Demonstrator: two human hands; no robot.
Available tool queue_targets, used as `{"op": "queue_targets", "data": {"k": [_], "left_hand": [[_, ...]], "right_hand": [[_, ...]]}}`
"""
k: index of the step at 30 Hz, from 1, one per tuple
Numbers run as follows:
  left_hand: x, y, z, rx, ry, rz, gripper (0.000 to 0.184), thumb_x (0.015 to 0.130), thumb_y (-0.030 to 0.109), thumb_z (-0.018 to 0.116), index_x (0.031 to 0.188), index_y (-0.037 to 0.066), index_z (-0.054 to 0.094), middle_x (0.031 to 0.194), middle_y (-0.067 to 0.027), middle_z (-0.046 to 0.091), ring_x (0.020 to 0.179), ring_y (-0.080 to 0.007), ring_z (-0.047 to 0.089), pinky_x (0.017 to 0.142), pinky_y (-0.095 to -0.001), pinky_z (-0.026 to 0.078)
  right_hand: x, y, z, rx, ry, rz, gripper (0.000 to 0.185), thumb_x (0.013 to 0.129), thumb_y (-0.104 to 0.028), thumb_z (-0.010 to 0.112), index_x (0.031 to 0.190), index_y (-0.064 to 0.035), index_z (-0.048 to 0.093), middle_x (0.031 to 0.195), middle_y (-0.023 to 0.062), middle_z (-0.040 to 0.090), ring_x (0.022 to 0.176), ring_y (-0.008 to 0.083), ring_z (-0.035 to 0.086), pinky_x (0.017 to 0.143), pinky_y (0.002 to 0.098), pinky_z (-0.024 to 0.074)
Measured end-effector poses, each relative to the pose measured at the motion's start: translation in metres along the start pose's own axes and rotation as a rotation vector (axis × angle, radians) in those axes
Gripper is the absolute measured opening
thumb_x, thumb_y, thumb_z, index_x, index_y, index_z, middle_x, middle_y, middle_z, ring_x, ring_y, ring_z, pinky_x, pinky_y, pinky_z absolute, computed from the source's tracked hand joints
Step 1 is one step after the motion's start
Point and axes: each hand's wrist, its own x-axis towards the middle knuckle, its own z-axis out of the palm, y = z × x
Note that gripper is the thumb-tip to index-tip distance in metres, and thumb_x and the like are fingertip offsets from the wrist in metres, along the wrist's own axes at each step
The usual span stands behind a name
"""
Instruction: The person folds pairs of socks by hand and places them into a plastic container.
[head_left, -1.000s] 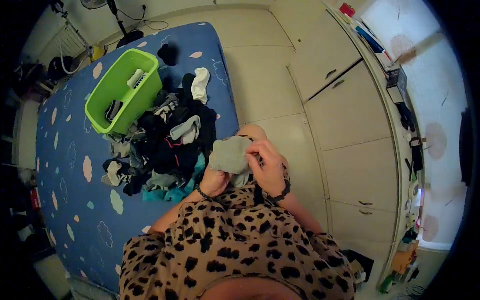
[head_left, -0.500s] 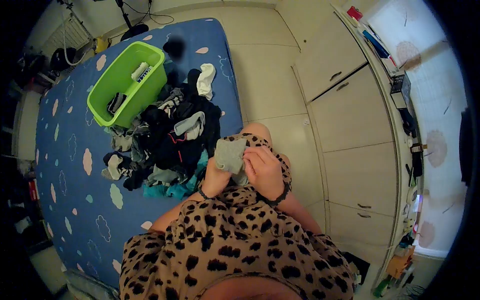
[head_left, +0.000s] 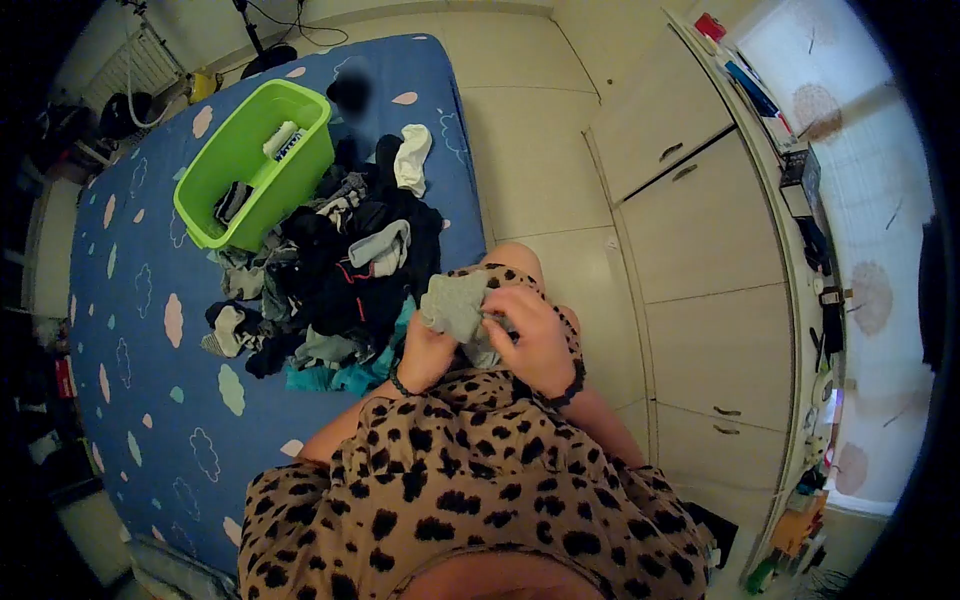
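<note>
A light grey cloth (head_left: 457,306), which looks like a sock, is held over my lap between both hands. My left hand (head_left: 427,353) grips it from below on its left side. The thumb and fingers of my right hand (head_left: 532,338) pinch its right edge. More grey fabric hangs beneath it. Left of my hands, a heap of dark, grey and teal clothes (head_left: 325,290) lies on the bed, with a grey sock (head_left: 381,248) on top. A white sock (head_left: 411,160) lies at the heap's upper right.
A green basket (head_left: 225,150) with a few folded items inside stands on the blue patterned bed (head_left: 170,400), behind the heap. Cream cabinets (head_left: 715,230) line the right side, under a ledge crowded with small objects. Tiled floor (head_left: 540,160) lies between bed and cabinets.
The grey cloth has been drawn together into a smaller, more bunched shape between my hands. The camera view has shifted slightly. The heap and basket look unchanged.
</note>
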Motion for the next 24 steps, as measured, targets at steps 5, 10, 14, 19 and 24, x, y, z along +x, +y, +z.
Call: {"op": "queue_targets", "data": {"k": [5, 10, 14, 19, 24], "left_hand": [[-0.002, -0.003, 0.0, 0.024, -0.033, 0.104, 0.027, 0.087, 0.004, 0.059, 0.114, -0.001, 0.059, 0.11, -0.0076, 0.064, 0.097, -0.0143, 0.06, 0.084, -0.0278, 0.047], [0.001, 0.028, 0.003, -0.123, 0.022, 0.002, 0.022, 0.091, 0.002, 0.053, 0.113, 0.001, 0.052, 0.098, -0.0049, 0.061, 0.086, -0.0116, 0.059, 0.076, -0.0252, 0.047], [0.009, 0.02, -0.009, -0.332, 0.03, -0.079, 0.007, 0.096, 0.01, 0.051, 0.099, 0.007, 0.045, 0.093, -0.0007, 0.055, 0.081, -0.0086, 0.054, 0.072, -0.0227, 0.045], [0.009, 0.023, -0.009, -0.715, -0.025, -0.25, 0.009, 0.097, 0.019, 0.052, 0.096, 0.014, 0.045, 0.092, 0.0038, 0.053, 0.089, -0.0083, 0.052, 0.084, -0.0285, 0.042], [0.007, 0.007, -0.001, -0.768, 0.045, -0.224, 0.009, 0.097, 0.019, 0.051, 0.097, 0.014, 0.044, 0.09, 0.0041, 0.052, 0.086, -0.0089, 0.053, 0.08, -0.027, 0.044]], "right_hand": [[-0.001, -0.002, 0.002, -0.033, -0.028, 0.003, 0.014, 0.073, 0.003, 0.062, 0.085, -0.0002, 0.057, 0.092, 0.0124, 0.062, 0.083, 0.0303, 0.06, 0.072, 0.0341, 0.0495], [0.002, 0.004, -0.008, -0.072, 0.103, 0.076, 0.01, 0.076, 0.003, 0.06, 0.084, -0.0002, 0.055, 0.088, 0.0098, 0.061, 0.076, 0.0264, 0.061, 0.069, 0.0323, 0.049], [-0.008, 0.032, -0.009, 0.529, 0.13, 0.492, 0.009, 0.087, -0.001, 0.051, 0.095, -0.0034, 0.051, 0.086, 0.0051, 0.06, 0.076, 0.0163, 0.059, 0.069, 0.0278, 0.0486], [-0.004, 0.035, 0.006, 1.231, 0.217, 0.717, 0.011, 0.095, -0.008, 0.045, 0.106, -0.0059, 0.048, 0.089, 0.0029, 0.056, 0.081, 0.0099, 0.054, 0.075, 0.023, 0.0456], [-0.004, 0.034, 0.025, 0.948, 0.373, 0.661, 0.012, 0.098, -0.013, 0.045, 0.106, -0.0048, 0.049, 0.098, 0.0022, 0.054, 0.092, 0.0099, 0.052, 0.082, 0.0246, 0.044]]}}
